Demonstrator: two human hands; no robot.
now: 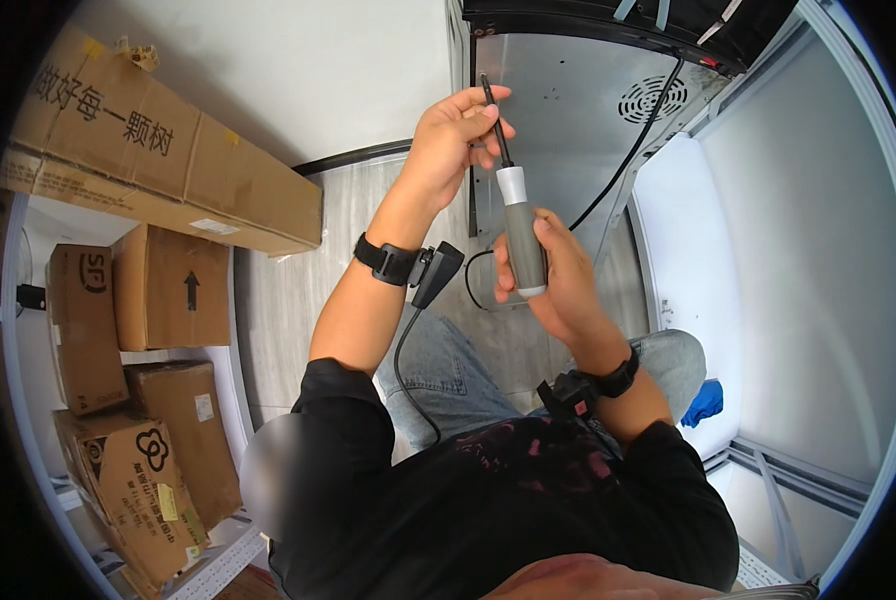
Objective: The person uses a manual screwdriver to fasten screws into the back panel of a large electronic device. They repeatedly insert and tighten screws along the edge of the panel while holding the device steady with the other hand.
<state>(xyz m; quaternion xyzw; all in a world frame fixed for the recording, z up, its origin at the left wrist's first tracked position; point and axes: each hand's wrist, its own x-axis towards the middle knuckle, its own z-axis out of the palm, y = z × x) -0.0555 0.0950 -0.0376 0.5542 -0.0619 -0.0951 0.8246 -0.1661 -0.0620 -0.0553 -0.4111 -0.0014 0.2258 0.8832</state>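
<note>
A screwdriver (525, 235) with a grey handle, a white collar and a dark shaft is held between my two hands, its tip pointing up and away from me. My right hand (566, 278) is closed around the lower handle, thumb along its side. My left hand (448, 142) pinches the dark shaft near the tip between thumb and fingers, the other fingers loosely curled. Beyond the screwdriver stands a grey metal panel (558, 130) with a round slotted vent (653, 100). The tip appears over the panel's left part; I cannot tell whether they touch.
A black cable (640, 140) runs down across the panel toward the floor. Cardboard boxes (173, 285) are stacked on shelving at my left, with a long carton (198, 150) above them. White panels (798, 230) stand at my right, near a blue object (703, 402).
</note>
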